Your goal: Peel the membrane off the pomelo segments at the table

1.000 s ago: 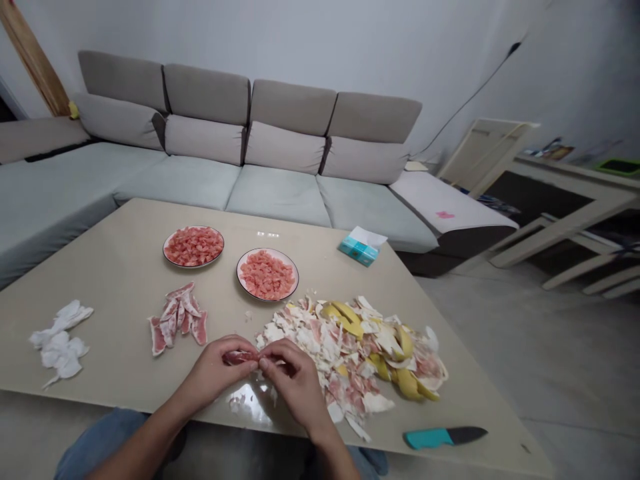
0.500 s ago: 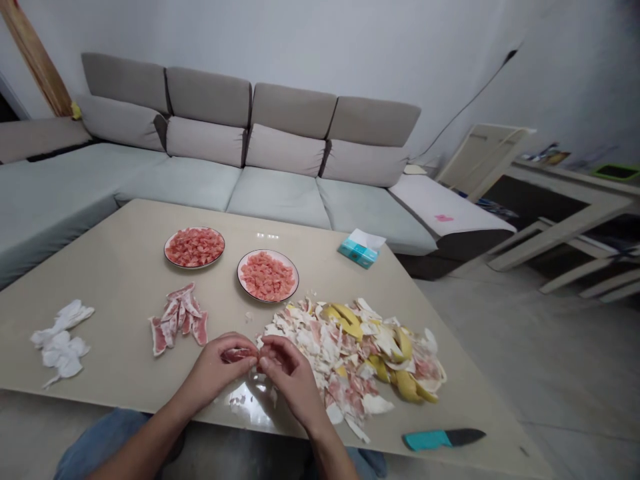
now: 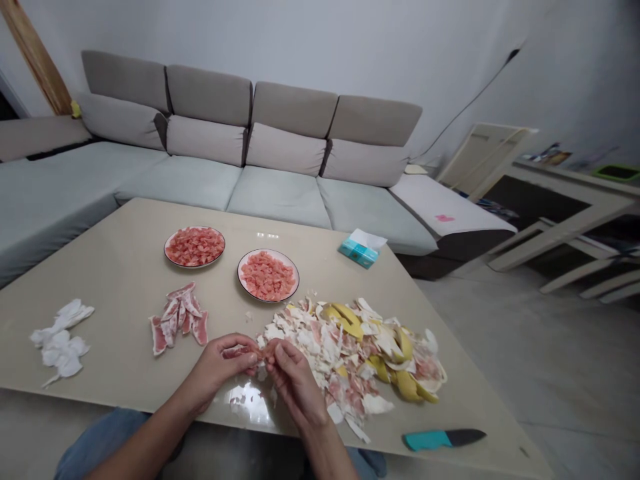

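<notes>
Near the table's front edge my left hand (image 3: 225, 370) is closed around a reddish pomelo segment (image 3: 241, 349), mostly hidden by the fingers. My right hand (image 3: 297, 380) meets it at the segment's right end, thumb and fingers pinched on its edge or skin. To the left lies a small heap of unpeeled pomelo segments (image 3: 180, 319) with whitish membrane. Farther back, pink pulp pieces fill a round plate (image 3: 241, 279) and a second plate (image 3: 167, 256). Just right of my hands spreads a pile of white membrane and yellow peel (image 3: 345, 317).
A knife with a turquoise handle (image 3: 427, 440) lies at the front right of the table (image 3: 115, 267). Crumpled tissues (image 3: 65, 347) are at the left, and a blue tissue pack (image 3: 360, 251) sits at the back right. A grey sofa (image 3: 277, 190) stands behind.
My right hand has turned, its fingers now closing in a pinch at the segment's end. My left hand's fingers have shifted slightly around the segment. The plates and pile stay put.
</notes>
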Available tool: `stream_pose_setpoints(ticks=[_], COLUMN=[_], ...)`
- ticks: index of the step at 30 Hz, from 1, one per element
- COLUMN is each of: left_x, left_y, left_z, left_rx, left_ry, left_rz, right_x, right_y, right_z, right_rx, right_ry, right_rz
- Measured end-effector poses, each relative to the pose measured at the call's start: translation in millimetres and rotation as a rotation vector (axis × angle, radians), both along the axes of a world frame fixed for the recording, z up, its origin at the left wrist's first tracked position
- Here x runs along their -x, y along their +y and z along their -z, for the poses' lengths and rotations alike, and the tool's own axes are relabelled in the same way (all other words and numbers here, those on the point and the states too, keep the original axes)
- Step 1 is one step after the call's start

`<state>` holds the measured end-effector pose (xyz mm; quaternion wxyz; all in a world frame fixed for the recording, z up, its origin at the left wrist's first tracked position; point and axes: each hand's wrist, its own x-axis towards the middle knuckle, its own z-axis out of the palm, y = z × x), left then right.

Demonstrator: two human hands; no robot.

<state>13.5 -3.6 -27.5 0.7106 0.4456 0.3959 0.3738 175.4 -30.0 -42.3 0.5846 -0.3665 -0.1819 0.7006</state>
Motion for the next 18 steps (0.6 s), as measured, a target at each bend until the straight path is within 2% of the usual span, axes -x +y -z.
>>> stream_pose_setpoints(ticks=[5,10,15,18], left_x=[-2.7,-1.3,3.2,5.9], left_y=[-1.4,-1.7,-0.6,1.3], left_z=[0.3,-2.6,-4.5,-4.4], left_rx=[0.118,0.186,0.193,0.183], left_ry=[-0.111,-0.171,-0.241,-0.248], left_rz=[-0.015,-0.017,-0.009,-0.02], right_x=[1.7,6.6,3.4,-2.5], right_y=[2.7,-0.4,-4.6,-5.0], right_z=[4.0,8.7,2.5,-2.4], right_rx=[-0.005,-0.024,-0.069,-0.031], right_ry=[0.237,0.32,0.49,0.555], right_rz=[-0.038,-0.083,-0.119,-0.107])
